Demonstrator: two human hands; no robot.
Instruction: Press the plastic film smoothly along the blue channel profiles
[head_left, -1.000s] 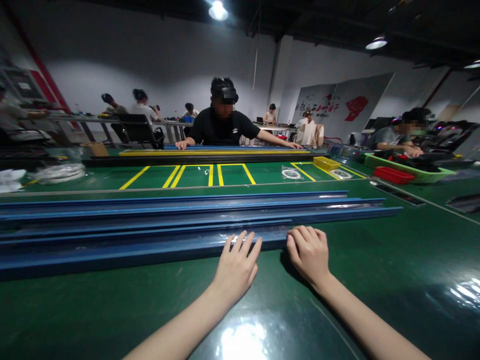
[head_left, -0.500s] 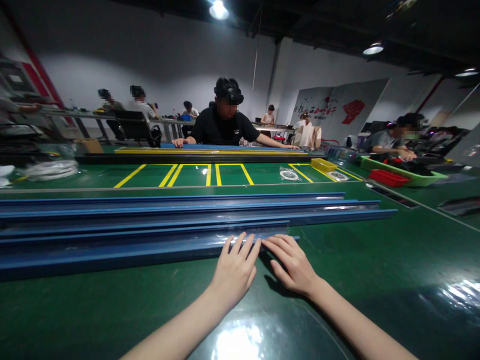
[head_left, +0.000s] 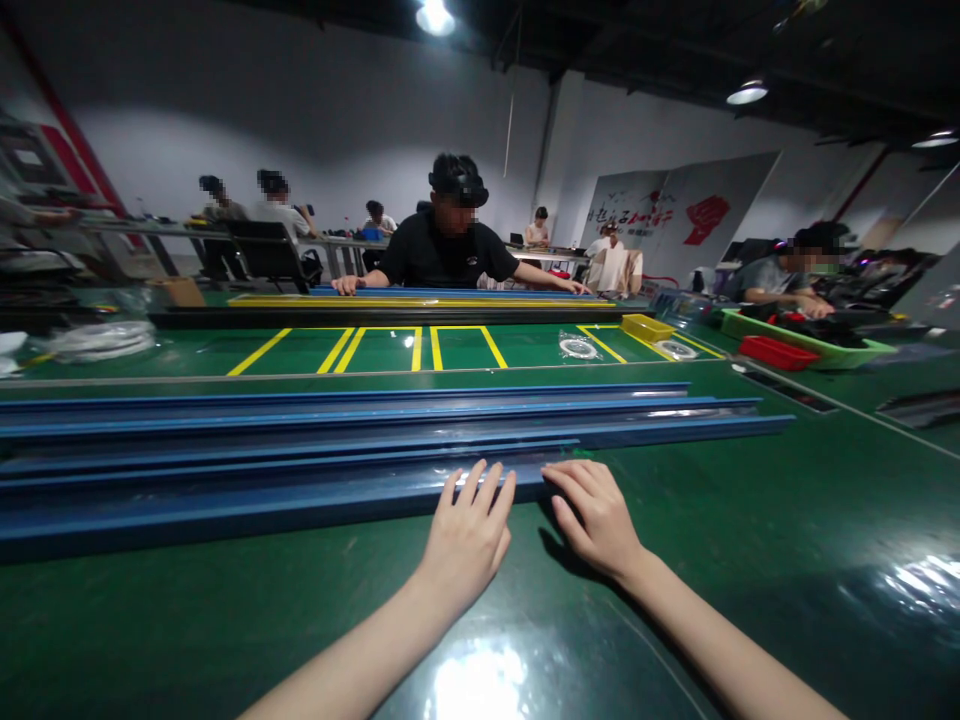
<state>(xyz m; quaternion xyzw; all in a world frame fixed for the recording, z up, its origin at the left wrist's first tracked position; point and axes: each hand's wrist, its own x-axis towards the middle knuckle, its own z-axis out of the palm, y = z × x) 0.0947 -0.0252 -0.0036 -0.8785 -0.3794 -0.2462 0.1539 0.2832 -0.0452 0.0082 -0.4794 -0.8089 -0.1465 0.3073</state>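
Long blue plastic channels lie side by side across the green table. The nearest blue channel [head_left: 285, 497] has its right end under my two hands. My left hand [head_left: 466, 530] rests with spread fingers on its front edge. Close to the channel's right end is my right hand [head_left: 596, 515], its fingers stretched over the edge and the thumb apart. Whether the right fingertips press on the channel is hard to see. Behind it lie more blue channels [head_left: 525, 428], which reach further right.
Across the table, a person in black [head_left: 450, 250] has both hands on a stack of blue and yellow strips [head_left: 420, 302]. Yellow tape lines [head_left: 417, 350], a yellow tray [head_left: 646, 329], a red tray [head_left: 778, 352], a green basket [head_left: 862, 352] and bagged white coils [head_left: 577, 347] are beyond the channels.
My right hand has slid slightly right along the channel's end. My left hand has barely moved. The person opposite has shifted their hands a little to the left.
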